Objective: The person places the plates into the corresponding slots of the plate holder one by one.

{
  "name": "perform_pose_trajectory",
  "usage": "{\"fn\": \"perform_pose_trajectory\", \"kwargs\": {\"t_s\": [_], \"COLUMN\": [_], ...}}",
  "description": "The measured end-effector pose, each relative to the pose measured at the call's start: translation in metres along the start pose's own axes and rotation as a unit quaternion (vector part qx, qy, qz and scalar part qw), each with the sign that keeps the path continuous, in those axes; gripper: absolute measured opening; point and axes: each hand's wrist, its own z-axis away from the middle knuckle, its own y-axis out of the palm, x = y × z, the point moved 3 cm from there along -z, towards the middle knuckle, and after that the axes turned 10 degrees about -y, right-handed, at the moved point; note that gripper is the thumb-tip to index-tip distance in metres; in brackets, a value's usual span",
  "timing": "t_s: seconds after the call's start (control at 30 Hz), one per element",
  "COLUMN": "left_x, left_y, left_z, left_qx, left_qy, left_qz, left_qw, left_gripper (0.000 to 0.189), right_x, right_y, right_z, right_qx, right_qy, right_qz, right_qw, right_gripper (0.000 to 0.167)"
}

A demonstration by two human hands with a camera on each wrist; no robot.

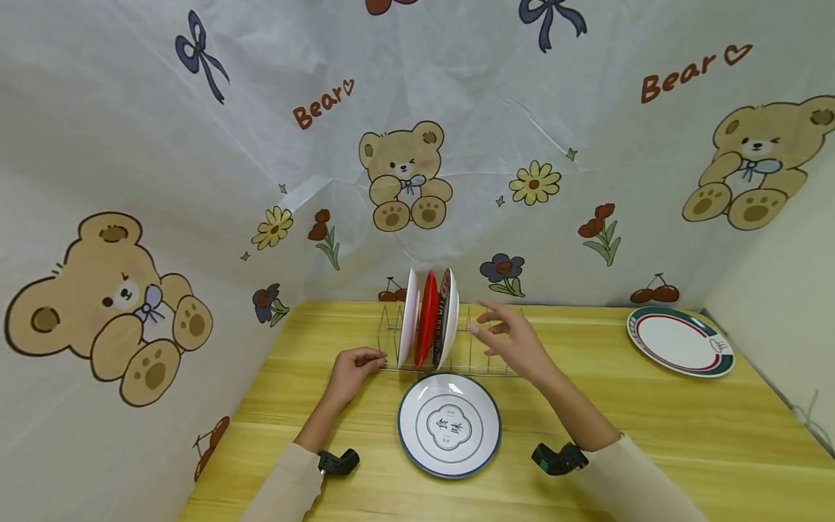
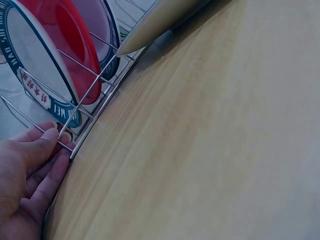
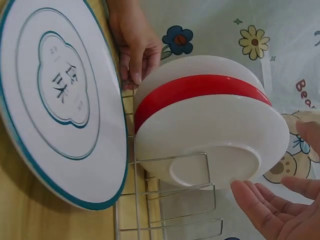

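Note:
A wire dish rack (image 1: 489,374) holds three plates on edge: a white one (image 1: 407,322) with a teal lettered rim, a red one (image 1: 427,319), and one with a dark patterned rim (image 1: 451,322) and a white back. My left hand (image 1: 352,371) pinches the rack's left end wire between thumb and fingers, plain in the left wrist view. Just right of the plates, my right hand (image 1: 515,344) hovers by the rack with fingers spread, holding nothing. In front of the rack lies a white plate (image 1: 450,457) with a blue rim and printed characters.
A plate with a green and red border (image 1: 681,341) lies at the right on the wooden table (image 1: 652,435). Behind stands a bear-print cloth (image 1: 476,130), which also covers the left side. A thin cord (image 1: 812,417) is at the right edge.

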Motion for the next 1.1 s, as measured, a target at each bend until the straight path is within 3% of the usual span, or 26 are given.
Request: {"fn": "perform_pose_trajectory", "kwargs": {"t_s": [0.2,0.43,0.77,1.1], "left_x": [0.001,0.003,0.001,0.0], "left_y": [0.001,0.001,0.002,0.0], "left_z": [0.0,0.0,-0.001,0.001], "left_qx": [0.003,0.004,0.011,0.011], "left_qy": [-0.01,-0.022,-0.009,-0.013], "left_qz": [-0.001,0.002,0.006,0.003], "left_qw": [0.9999,0.9998,0.9999,0.9998], "left_gripper": [0.01,0.01,0.008,0.008], "right_x": [-0.011,-0.026,-0.038,-0.049], "right_y": [-0.001,0.003,0.009,0.021], "right_z": [0.033,0.058,0.064,0.069], "right_qx": [-0.005,0.012,0.078,0.13], "right_qy": [0.015,0.067,0.092,0.11], "right_qz": [0.006,0.005,0.022,0.003], "right_qw": [0.9999,0.9977,0.9924,0.9853], "right_gripper": [0.057,0.049,0.045,0.059]}}
